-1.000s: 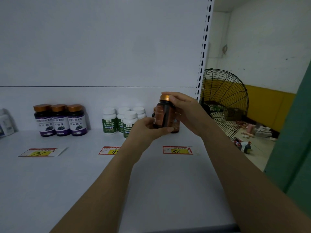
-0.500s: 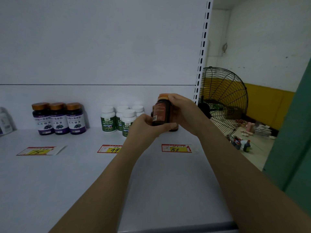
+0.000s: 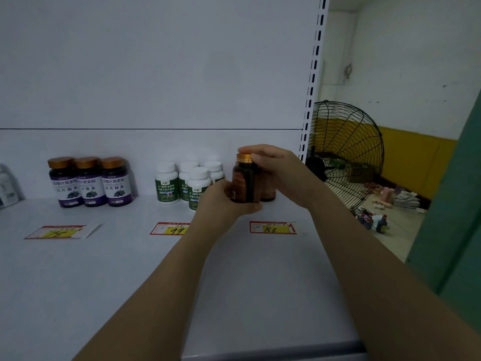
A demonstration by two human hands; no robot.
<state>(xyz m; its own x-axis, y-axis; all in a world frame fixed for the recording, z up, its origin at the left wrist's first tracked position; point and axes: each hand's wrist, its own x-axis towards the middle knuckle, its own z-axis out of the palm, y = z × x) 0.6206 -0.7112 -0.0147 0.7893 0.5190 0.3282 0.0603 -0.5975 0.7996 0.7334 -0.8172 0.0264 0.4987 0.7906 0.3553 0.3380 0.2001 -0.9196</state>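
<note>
Brown bottle (image 3: 243,183) sits just above-left of the 158 price tag (image 3: 272,227), looks lifted off the shelf (image 3: 104,269), caught between both hands. Long axis vertical: gold cap (image 3: 244,158) up, base down. Left hand (image 3: 223,201) wraps the lower body from the tag's left; right hand (image 3: 281,173), above the tag, has fingers curled on cap and shoulder (grip suits rotating it about that axis, my read). Both in contact, neither nearer. Second brown bottle (image 3: 268,190) stands just behind.
</note>
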